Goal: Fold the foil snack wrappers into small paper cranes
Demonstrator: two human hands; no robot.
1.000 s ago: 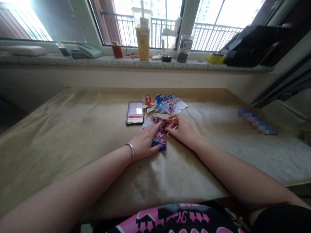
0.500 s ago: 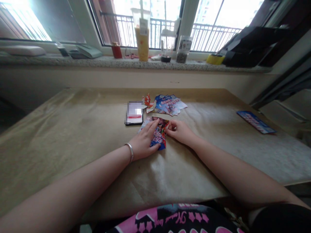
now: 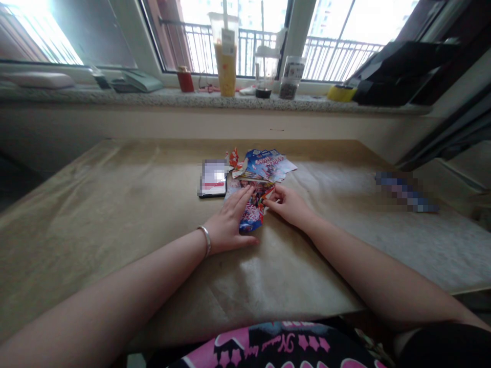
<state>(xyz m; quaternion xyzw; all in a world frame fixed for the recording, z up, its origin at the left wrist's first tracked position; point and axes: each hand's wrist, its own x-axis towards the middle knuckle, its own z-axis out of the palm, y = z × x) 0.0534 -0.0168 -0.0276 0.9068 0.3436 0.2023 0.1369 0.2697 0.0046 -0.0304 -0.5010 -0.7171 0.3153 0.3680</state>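
Observation:
A colourful printed paper, mostly blue and red with lettering, lies on the table in front of me. My left hand rests on its left part with the fingers stretched out flat and the thumb out on the tablecloth below it. With thumb and fingers pinched, my right hand grips the paper's right edge, where a red and white strip is raised. Just behind it, a fanned pile of blue printed leaflets touches or nearly touches the paper. Beside the pile sits a crumpled orange-red wrapper.
A phone with a lit, blurred screen lies left of the paper. Another blue printed item, blurred, lies far right on the table. On the windowsill stand a tall yellow drink cup, a red jar and yellow tape.
The printed paper has shifted slightly away from me, towards the leaflets. My left thumb has come off its lower edge. My right hand has moved a little up and right, still pinching.

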